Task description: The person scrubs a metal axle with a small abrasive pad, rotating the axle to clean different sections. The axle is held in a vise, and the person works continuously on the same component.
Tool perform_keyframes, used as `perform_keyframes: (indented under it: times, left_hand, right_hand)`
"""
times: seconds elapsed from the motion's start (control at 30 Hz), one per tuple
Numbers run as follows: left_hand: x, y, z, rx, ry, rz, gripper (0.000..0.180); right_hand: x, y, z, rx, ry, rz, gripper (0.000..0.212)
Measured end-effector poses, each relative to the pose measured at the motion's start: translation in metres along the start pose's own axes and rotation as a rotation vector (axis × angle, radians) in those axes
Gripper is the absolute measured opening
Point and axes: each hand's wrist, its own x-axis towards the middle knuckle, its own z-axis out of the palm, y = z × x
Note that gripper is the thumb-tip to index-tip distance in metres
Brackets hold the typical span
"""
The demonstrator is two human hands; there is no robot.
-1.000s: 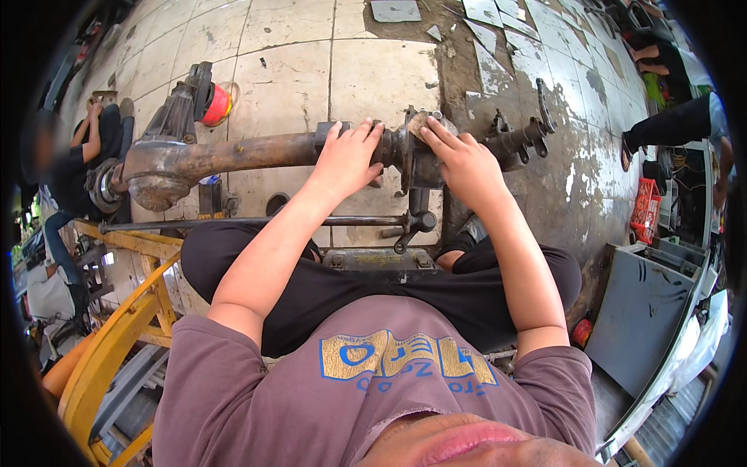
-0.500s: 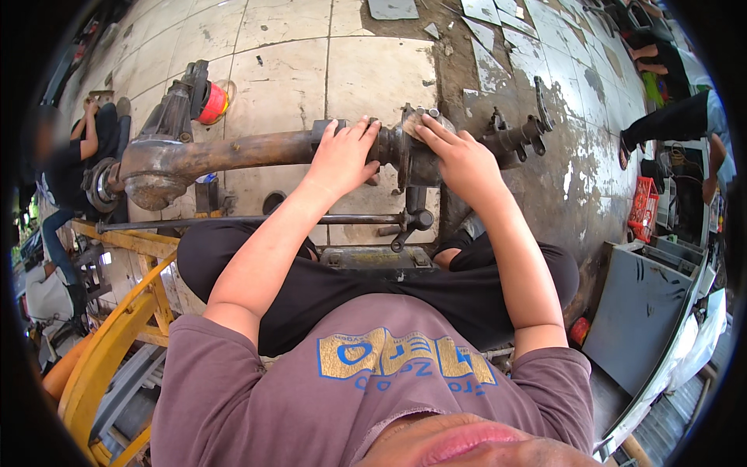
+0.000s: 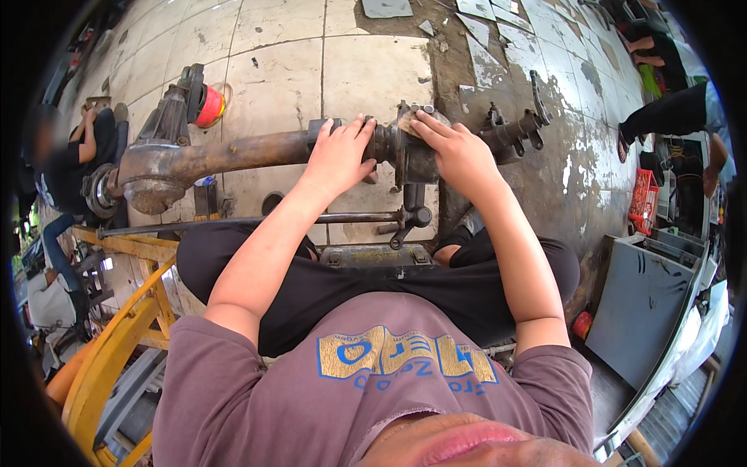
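Item: axle assembly (image 3: 261,152), greasy metal, lying crosswise before the seated person, above the tiled floor (image 3: 373,66).
Left hand (image 3: 339,160): stays on the tube, fingers spread.
Right hand (image 3: 464,159): slightly shifted at the flange (image 3: 402,159); forward fingers close together on a tan scrap (image 3: 408,123), thumb hidden, pinch untellable.
Meaning, by my reckoning: small adjustment, work remaining at the flange.

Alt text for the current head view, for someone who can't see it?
A seated person's left hand lies on a large, grimy metal axle, while fingers of the right hand touch a small tan piece at its flange. A yellow metal frame stands at left and a red crate at right of the worn tiled floor.
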Motion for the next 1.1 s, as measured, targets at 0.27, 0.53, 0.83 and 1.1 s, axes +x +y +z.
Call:
perform_keyframes:
  times: [0.27, 0.53, 0.83, 1.1]
  left_hand:
    - [-0.001, -0.003, 0.001, -0.004, 0.022, 0.01, 0.087]
    - [0.001, 0.0, -0.005, -0.003, -0.008, 0.008, 0.089]
    - [0.003, -0.002, -0.007, -0.001, -0.043, 0.005, 0.089]
    - [0.005, -0.001, -0.007, -0.007, -0.041, 0.02, 0.09]
  right_hand:
    - [-0.002, -0.002, 0.002, -0.05, 0.011, 0.009, 0.071]
    - [-0.006, -0.001, -0.01, -0.064, -0.051, 0.022, 0.073]
    - [-0.009, -0.005, -0.007, -0.099, -0.004, 0.021, 0.072]
    - [-0.011, -0.006, -0.001, -0.046, 0.026, 0.064, 0.07]
